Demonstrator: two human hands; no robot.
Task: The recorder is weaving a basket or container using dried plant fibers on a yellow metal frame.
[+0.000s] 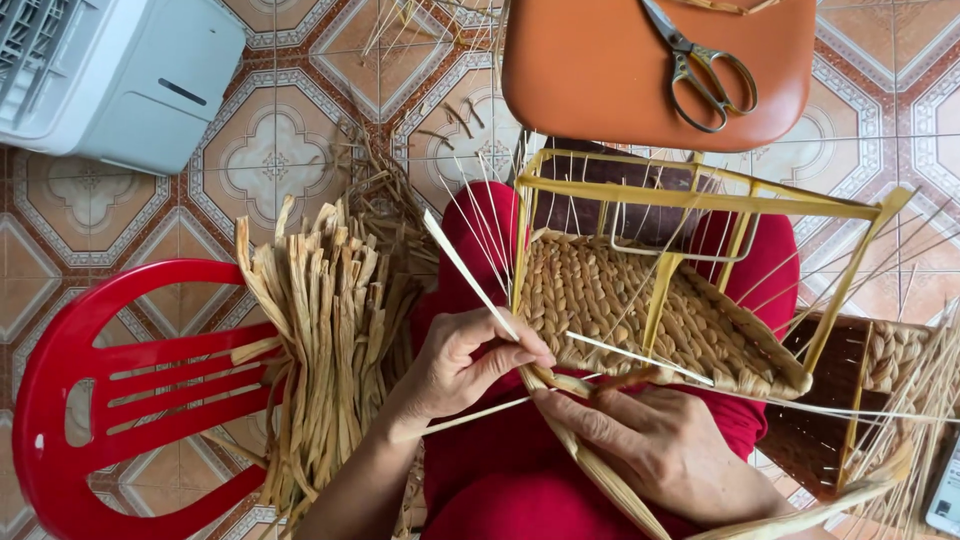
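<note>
Pinching a light, pliable dried-fibre strand (pixel 575 455) between our closed left hand (pixel 465 365) and gripping right hand (pixel 655 445), we work at the edge of the half-woven basket (pixel 620 310) on our lap, judging its wire frame (pixel 700 195) the stiffest hold.

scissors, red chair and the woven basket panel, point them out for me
scissors (pixel 700 70): head view, on the pivot where blades meet handles
red chair (pixel 60 360): head view, on the curved rim of its back
basket panel (pixel 600 300): head view, on the braided weave inside the yellow frame
</note>
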